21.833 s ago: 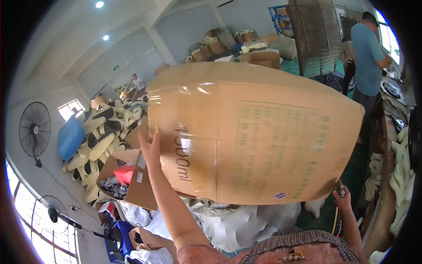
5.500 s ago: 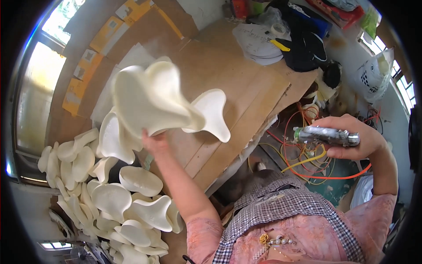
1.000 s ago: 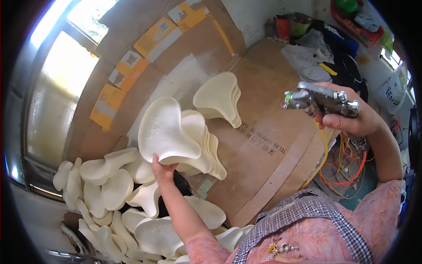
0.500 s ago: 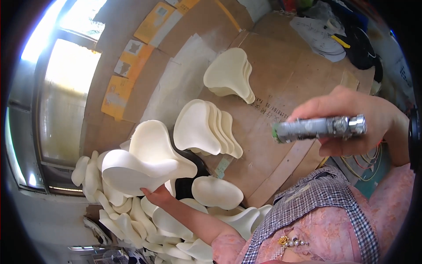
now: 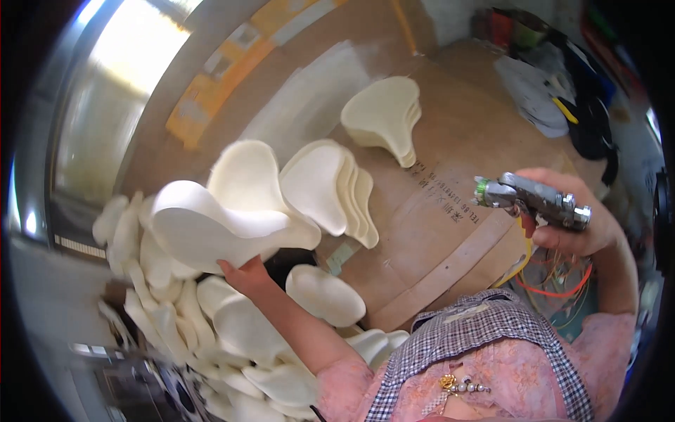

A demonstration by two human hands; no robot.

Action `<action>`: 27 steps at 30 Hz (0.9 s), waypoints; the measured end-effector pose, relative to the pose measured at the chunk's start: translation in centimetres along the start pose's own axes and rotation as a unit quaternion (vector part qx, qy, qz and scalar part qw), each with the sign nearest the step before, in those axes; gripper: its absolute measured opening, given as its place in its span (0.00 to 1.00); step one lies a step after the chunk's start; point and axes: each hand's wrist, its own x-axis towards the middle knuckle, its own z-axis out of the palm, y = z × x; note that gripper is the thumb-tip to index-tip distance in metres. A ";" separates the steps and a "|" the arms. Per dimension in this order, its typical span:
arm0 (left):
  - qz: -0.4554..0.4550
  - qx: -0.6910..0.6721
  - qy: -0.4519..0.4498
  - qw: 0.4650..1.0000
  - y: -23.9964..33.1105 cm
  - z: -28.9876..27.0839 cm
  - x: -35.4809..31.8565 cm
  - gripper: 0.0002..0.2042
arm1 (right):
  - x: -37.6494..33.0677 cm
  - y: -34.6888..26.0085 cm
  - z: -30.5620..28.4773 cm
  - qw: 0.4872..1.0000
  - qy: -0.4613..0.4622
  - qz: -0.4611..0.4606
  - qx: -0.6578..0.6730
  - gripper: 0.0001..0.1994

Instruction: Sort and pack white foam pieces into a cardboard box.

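My left hand is closed on the lower edge of a white foam saddle pad, held raised at the left. Right behind it is another cream saddle pad; whether my hand also holds that one I cannot tell. My right hand is wrapped round a metal spray gun with a green ring at its nozzle, which points left. Between my hands, a stack of saddle pads leans on the cardboard-covered table, and a second stack lies farther back.
A heap of loose foam pads fills the lower left. A single oval pad lies near my left forearm. Orange and yellow hoses hang below the spray gun. Paper sheets and a yellow-handled tool lie at the back right.
The spray gun has swung from level to tilted, its body now showing more, and moved slightly right. The held saddle pad has shifted slightly up in view. The whole view has turned a little.
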 end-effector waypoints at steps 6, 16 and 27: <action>0.226 -0.057 0.093 0.968 13.8 -9.6 -10.2 0.25 | 1.5 6.4 1.6 0.997 -0.076 0.004 0.009 0.31; 0.504 -0.187 0.513 0.669 20.3 -35.4 -44.0 0.27 | 8.3 11.3 5.3 0.981 -0.190 0.043 0.001 0.22; 0.073 0.082 0.069 0.992 5.7 -6.9 -8.9 0.12 | 2.9 4.2 -2.4 0.992 -0.111 -0.020 0.049 0.29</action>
